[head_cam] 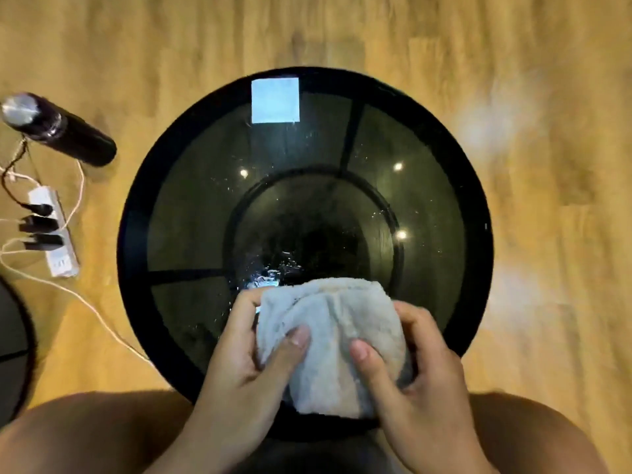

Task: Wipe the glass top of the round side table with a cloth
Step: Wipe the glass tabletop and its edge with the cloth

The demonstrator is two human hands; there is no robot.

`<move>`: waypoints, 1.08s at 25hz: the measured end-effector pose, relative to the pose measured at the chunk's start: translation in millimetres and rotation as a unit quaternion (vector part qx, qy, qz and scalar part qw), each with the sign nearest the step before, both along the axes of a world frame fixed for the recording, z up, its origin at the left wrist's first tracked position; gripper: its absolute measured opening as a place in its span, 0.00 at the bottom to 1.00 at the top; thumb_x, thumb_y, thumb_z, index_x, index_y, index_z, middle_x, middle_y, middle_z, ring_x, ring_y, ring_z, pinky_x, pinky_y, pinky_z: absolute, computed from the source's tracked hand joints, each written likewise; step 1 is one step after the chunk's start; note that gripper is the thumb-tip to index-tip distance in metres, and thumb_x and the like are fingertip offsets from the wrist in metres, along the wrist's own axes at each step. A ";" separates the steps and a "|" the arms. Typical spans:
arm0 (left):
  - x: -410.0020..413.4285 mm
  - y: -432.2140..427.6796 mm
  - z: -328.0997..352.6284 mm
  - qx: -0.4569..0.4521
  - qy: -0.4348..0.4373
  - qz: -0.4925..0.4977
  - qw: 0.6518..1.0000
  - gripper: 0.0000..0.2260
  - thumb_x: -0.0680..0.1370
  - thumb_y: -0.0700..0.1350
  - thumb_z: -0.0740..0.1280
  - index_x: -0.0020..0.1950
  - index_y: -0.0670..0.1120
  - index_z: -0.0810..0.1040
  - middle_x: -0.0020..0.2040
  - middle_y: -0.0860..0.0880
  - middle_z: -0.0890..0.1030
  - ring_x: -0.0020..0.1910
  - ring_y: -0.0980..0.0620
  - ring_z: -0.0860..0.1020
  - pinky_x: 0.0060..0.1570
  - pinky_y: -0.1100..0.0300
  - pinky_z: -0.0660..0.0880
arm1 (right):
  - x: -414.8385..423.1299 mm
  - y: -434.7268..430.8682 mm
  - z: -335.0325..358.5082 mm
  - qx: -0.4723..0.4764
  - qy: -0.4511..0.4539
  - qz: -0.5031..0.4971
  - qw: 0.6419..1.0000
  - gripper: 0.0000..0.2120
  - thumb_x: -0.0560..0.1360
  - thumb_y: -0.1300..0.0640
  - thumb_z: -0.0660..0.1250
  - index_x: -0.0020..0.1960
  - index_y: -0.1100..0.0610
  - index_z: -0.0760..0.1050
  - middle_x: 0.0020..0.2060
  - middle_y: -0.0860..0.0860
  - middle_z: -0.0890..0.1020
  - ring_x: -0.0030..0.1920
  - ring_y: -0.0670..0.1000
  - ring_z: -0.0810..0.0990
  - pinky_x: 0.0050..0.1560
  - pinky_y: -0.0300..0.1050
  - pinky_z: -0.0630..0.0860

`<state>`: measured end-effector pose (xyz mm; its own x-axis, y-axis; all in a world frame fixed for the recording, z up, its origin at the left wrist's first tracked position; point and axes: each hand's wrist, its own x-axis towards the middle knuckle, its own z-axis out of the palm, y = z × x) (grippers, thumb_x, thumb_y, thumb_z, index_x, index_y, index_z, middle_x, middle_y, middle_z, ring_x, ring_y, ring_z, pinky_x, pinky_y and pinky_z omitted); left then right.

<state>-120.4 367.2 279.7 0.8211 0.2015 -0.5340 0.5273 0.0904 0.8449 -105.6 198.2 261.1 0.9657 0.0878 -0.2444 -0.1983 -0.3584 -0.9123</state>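
Note:
The round side table [136,213] fills the middle of the view, with a black rim and a dark glass top [191,206] that reflects small lights and a pale square. Water droplets glisten on the glass near its centre [273,271]. A folded beige cloth [328,336] lies over the near part of the glass. My left hand [246,357] grips the cloth's left side, thumb on top. My right hand [417,378] grips its right side, thumb pressed into the fabric.
The table stands on a wooden floor [530,234]. A dark bottle with a silver cap [58,128] stands on the floor at the left. Below it lies a white power strip [58,241] with black plugs and white cables. Another dark round edge [13,343] shows at far left. My knees flank the table.

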 end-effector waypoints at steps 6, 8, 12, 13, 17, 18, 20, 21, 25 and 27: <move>-72.6 10.9 -38.2 0.138 -0.105 0.042 0.984 0.06 0.77 0.50 0.66 0.51 0.60 0.71 0.48 0.63 0.80 0.45 0.65 0.79 0.40 0.71 0.75 | -43.2 22.8 -23.0 -0.052 -0.117 0.096 0.987 0.12 0.79 0.47 0.64 0.55 0.31 0.66 0.49 0.30 0.79 0.46 0.29 0.78 0.40 0.21 0.69; -89.4 13.4 -52.8 0.193 -0.136 -0.003 0.972 0.06 0.79 0.51 0.64 0.53 0.60 0.70 0.49 0.63 0.79 0.47 0.63 0.79 0.41 0.68 0.75 | -59.1 21.7 -25.4 -0.060 -0.123 0.102 0.985 0.11 0.80 0.52 0.63 0.55 0.36 0.66 0.45 0.38 0.81 0.45 0.32 0.79 0.38 0.24 0.71; -123.8 18.8 -71.0 0.322 -0.175 -0.113 0.923 0.09 0.79 0.51 0.65 0.58 0.58 0.70 0.47 0.60 0.79 0.46 0.61 0.78 0.42 0.59 0.75 | -77.7 5.9 -42.1 -0.140 -0.100 0.081 0.982 0.05 0.80 0.54 0.64 0.54 0.49 0.68 0.40 0.44 0.79 0.39 0.39 0.79 0.36 0.31 0.69; -128.6 20.7 -77.4 0.360 -0.176 -0.140 0.905 0.12 0.79 0.51 0.65 0.61 0.57 0.70 0.52 0.60 0.78 0.51 0.59 0.77 0.48 0.58 0.75 | -75.6 -1.8 -48.4 -0.178 -0.099 0.062 0.977 0.06 0.80 0.53 0.64 0.55 0.49 0.68 0.42 0.48 0.80 0.42 0.45 0.80 0.39 0.38 0.71; -130.1 34.7 -100.0 0.502 -0.174 -0.162 0.832 0.21 0.79 0.53 0.62 0.70 0.49 0.68 0.69 0.49 0.70 0.70 0.47 0.68 0.72 0.48 0.61 | -80.6 -17.0 -64.7 -0.412 -0.124 0.108 0.896 0.25 0.79 0.45 0.61 0.74 0.48 0.62 0.67 0.55 0.71 0.67 0.59 0.69 0.64 0.55 0.70; -128.5 38.7 -99.9 0.510 -0.165 -0.152 0.831 0.21 0.80 0.54 0.61 0.71 0.48 0.68 0.71 0.48 0.69 0.72 0.46 0.66 0.75 0.45 0.56 | -90.3 -13.5 -66.7 -0.420 -0.120 0.147 0.888 0.27 0.80 0.42 0.58 0.76 0.48 0.61 0.73 0.55 0.66 0.72 0.58 0.63 0.70 0.55 0.64; -121.3 49.2 -100.3 0.528 -0.157 -0.138 0.823 0.22 0.81 0.54 0.58 0.73 0.47 0.67 0.75 0.47 0.65 0.76 0.47 0.61 0.77 0.42 0.47 | -113.2 2.5 -75.5 -0.457 -0.098 0.229 0.854 0.30 0.80 0.37 0.50 0.79 0.45 0.53 0.80 0.55 0.52 0.79 0.58 0.47 0.77 0.56 0.47; -116.2 56.1 -101.7 0.540 -0.154 -0.133 0.817 0.22 0.81 0.55 0.57 0.73 0.47 0.66 0.76 0.47 0.64 0.78 0.47 0.58 0.77 0.41 0.44 | -122.3 12.0 -83.3 -0.482 -0.104 0.251 0.833 0.31 0.80 0.35 0.45 0.80 0.45 0.49 0.81 0.55 0.47 0.79 0.59 0.40 0.77 0.58 0.40; -89.3 79.3 -108.0 0.582 -0.134 -0.173 0.784 0.26 0.82 0.59 0.51 0.76 0.48 0.61 0.80 0.47 0.56 0.80 0.47 0.47 0.75 0.38 0.37 | -140.4 41.1 -100.1 -0.515 -0.175 0.295 0.785 0.32 0.79 0.35 0.48 0.76 0.50 0.65 0.75 0.54 0.67 0.77 0.66 0.58 0.71 0.67 0.51; -78.2 78.3 -117.4 0.589 -0.135 -0.201 0.771 0.28 0.81 0.62 0.48 0.77 0.49 0.59 0.81 0.47 0.55 0.80 0.48 0.45 0.75 0.35 0.38 | -132.9 33.9 -103.1 -0.488 -0.225 0.342 0.771 0.29 0.78 0.36 0.54 0.74 0.50 0.68 0.74 0.51 0.70 0.76 0.62 0.63 0.70 0.65 0.55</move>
<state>-198.6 445.4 162.3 0.9928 0.1163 0.0270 0.1029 -0.9481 0.3010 -238.6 232.1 158.1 0.7810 0.6009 -0.1702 0.5997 -0.7977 -0.0643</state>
